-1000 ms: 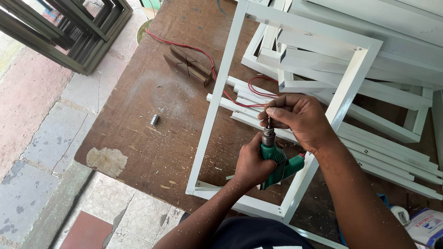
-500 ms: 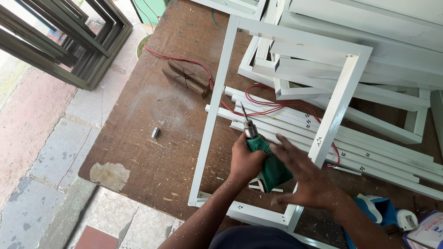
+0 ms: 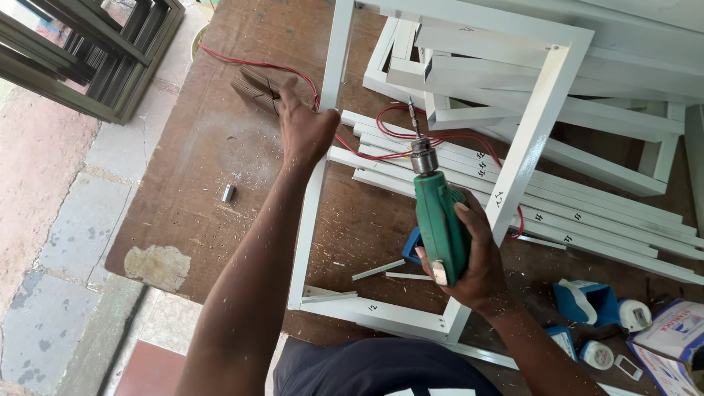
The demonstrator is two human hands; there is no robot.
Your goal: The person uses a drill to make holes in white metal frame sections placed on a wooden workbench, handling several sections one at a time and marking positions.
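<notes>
1. Head view: your right hand [image 3: 469,253] is clamped around the body of a green electric drill [image 3: 438,220], fingers wrapped tight, thumb along its side. The drill sits over the middle of the bench, chuck and bit pointing away from you toward the far edge.
2. The bit tip hangs free near a loop of red cable [image 3: 400,136]; you cannot tell whether it touches anything.
3. Your left hand [image 3: 301,128] is spread open, fingers extended and slightly apart, holding nothing. It reaches across the left upright of the white metal frame [image 3: 326,110], fingertips at a dark wooden block [image 3: 257,88] that lies toward the bench's far-left corner. Whether the fingertips press on the block or just hover over it cannot be told.
4. The white frame lies flat on the brown bench [image 3: 198,154], its near rail close to the near edge in front of your body.
5. Inside and beyond the frame, a stack of white metal bars [image 3: 587,220] runs toward the right edge.
6. A small metal cylinder [image 3: 228,193] lies alone near the bench's left edge, well apart from both hands.
7. Blue-and-white tape dispensers [image 3: 587,302] sit by the near-right corner, next to a cardboard box [image 3: 671,345].
</notes>
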